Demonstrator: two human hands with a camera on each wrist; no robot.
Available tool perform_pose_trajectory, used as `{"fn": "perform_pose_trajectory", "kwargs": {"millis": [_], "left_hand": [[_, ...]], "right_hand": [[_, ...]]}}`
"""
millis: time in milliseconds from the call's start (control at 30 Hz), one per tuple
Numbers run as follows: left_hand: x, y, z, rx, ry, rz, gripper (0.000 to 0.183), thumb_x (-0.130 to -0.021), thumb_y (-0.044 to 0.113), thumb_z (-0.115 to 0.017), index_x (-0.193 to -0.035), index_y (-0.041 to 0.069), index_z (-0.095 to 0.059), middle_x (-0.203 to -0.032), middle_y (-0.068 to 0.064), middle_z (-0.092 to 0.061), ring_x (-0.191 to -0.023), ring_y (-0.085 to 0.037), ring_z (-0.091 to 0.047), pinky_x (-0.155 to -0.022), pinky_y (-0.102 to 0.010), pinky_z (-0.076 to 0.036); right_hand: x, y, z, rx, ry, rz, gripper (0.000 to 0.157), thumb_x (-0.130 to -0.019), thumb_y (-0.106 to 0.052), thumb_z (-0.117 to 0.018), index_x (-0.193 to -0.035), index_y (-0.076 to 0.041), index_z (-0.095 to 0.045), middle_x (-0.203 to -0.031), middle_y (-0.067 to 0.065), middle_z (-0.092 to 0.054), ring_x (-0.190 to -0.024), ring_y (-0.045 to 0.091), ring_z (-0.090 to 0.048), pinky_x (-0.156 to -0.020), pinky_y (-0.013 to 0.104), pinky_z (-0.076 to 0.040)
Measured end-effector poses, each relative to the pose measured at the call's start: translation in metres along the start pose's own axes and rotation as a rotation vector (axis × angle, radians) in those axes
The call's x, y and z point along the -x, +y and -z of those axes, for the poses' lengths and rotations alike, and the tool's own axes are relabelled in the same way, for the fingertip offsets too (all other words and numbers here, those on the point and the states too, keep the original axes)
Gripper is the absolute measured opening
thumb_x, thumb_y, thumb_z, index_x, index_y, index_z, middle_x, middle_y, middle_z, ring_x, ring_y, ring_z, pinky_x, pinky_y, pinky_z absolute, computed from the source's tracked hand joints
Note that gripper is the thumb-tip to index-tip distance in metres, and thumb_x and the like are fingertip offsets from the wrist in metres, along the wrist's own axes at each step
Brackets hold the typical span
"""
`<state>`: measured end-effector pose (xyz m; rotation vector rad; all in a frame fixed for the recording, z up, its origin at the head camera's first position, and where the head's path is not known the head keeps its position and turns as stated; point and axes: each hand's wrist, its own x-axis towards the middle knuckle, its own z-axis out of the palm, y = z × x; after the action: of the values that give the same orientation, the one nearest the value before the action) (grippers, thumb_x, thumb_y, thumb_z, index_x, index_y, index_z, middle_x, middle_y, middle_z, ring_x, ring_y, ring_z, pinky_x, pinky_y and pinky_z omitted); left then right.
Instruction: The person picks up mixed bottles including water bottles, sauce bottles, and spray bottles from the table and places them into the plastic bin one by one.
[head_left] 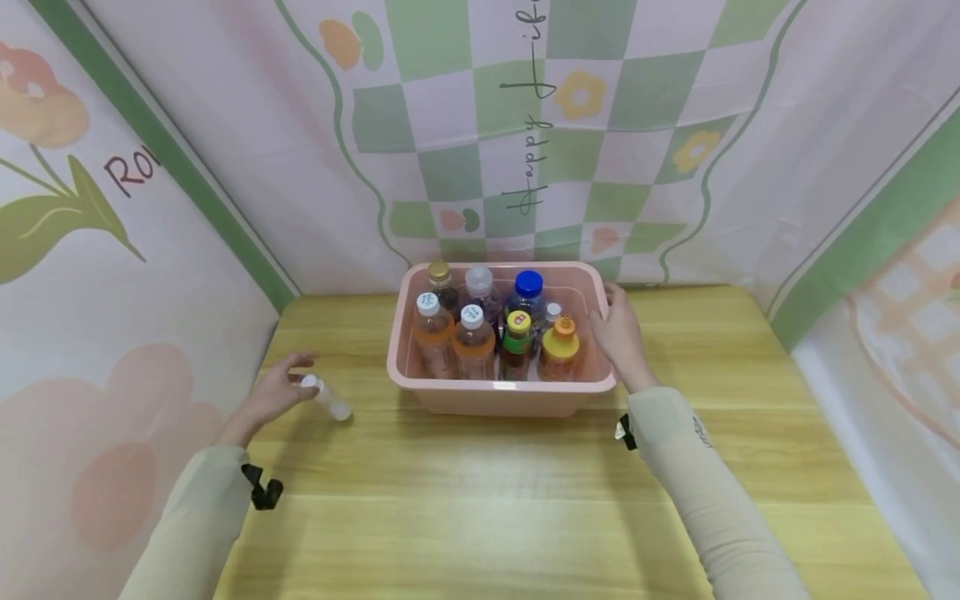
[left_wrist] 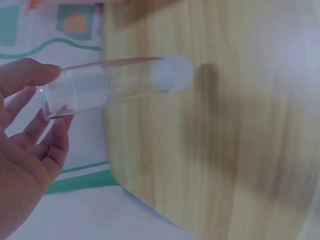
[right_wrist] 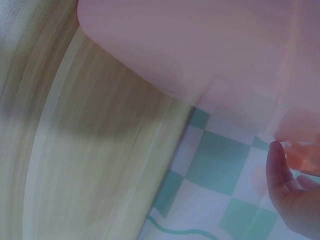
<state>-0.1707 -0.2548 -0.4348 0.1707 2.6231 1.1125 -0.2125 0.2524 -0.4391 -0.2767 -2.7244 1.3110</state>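
My left hand [head_left: 279, 390] pinches a small clear bottle [left_wrist: 135, 80] with frosted white ends, between thumb and fingertips at one end. It is tilted, its other end pointing down toward the tabletop. My right hand [head_left: 618, 333] grips the right rim of a pink plastic basin [head_left: 502, 402], with fingers outside and under the rim. Inside the basin stand several bottles: two white-capped ones with orange bands, a blue-capped bottle [head_left: 528, 285], a yellow-capped bottle with a green label [head_left: 517, 343], an orange-nozzled yellow bottle [head_left: 560, 348], a gold-capped dark bottle [head_left: 440, 283] and a pale-capped one.
The basin stands near the back edge of a light wooden table [head_left: 480, 500]. A patterned curtain [head_left: 510, 125] with green checks hangs right behind it, and similar cloth walls [head_left: 135, 292] close off the left and right sides.
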Motion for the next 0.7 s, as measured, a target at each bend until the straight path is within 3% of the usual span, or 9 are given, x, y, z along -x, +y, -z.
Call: {"fn": "perform_pose_trajectory", "kwargs": {"millis": [300, 433, 567, 700], "left_hand": [[-0.002, 0.029, 0.008, 0.067, 0.104, -0.072, 0.061, -0.092, 0.009, -0.058, -0.145, -0.002, -0.031, -0.146, -0.03, -0.034, -0.122, -0.048, -0.046, -0.093, -0.048, -0.052], [-0.002, 0.041, 0.012, 0.095, 0.153, -0.079, 0.06, -0.093, 0.014, -0.057, -0.146, 0.002, -0.031, -0.148, -0.026, -0.034, -0.124, -0.044, -0.045, -0.089, -0.036, -0.052], [-0.001, 0.052, 0.016, 0.127, 0.189, -0.088, 0.06, -0.094, 0.018, -0.056, -0.147, 0.005, -0.03, -0.149, -0.021, -0.034, -0.126, -0.039, -0.044, -0.084, -0.022, -0.046], [-0.001, 0.063, 0.017, 0.155, 0.246, -0.104, 0.06, -0.094, 0.019, -0.057, -0.147, 0.007, -0.03, -0.149, -0.019, -0.036, -0.127, -0.037, -0.043, -0.087, -0.021, -0.039]], "right_hand": [[0.001, -0.001, 0.001, -0.001, 0.0, -0.005, 0.059, -0.096, -0.013, -0.043, -0.148, 0.002, -0.02, -0.144, 0.03, -0.038, -0.13, 0.045, -0.042, -0.11, 0.056, -0.037], [0.001, -0.002, 0.001, -0.01, -0.007, -0.008, 0.059, -0.096, -0.013, -0.043, -0.148, 0.002, -0.02, -0.144, 0.03, -0.038, -0.131, 0.045, -0.041, -0.11, 0.055, -0.037], [0.001, -0.002, 0.001, -0.016, -0.009, -0.011, 0.059, -0.096, -0.012, -0.043, -0.148, 0.002, -0.02, -0.145, 0.029, -0.037, -0.132, 0.044, -0.04, -0.111, 0.055, -0.036], [0.0, -0.003, 0.001, -0.017, -0.011, -0.005, 0.058, -0.096, -0.012, -0.043, -0.148, 0.003, -0.02, -0.144, 0.03, -0.037, -0.131, 0.045, -0.041, -0.11, 0.055, -0.037]]}}
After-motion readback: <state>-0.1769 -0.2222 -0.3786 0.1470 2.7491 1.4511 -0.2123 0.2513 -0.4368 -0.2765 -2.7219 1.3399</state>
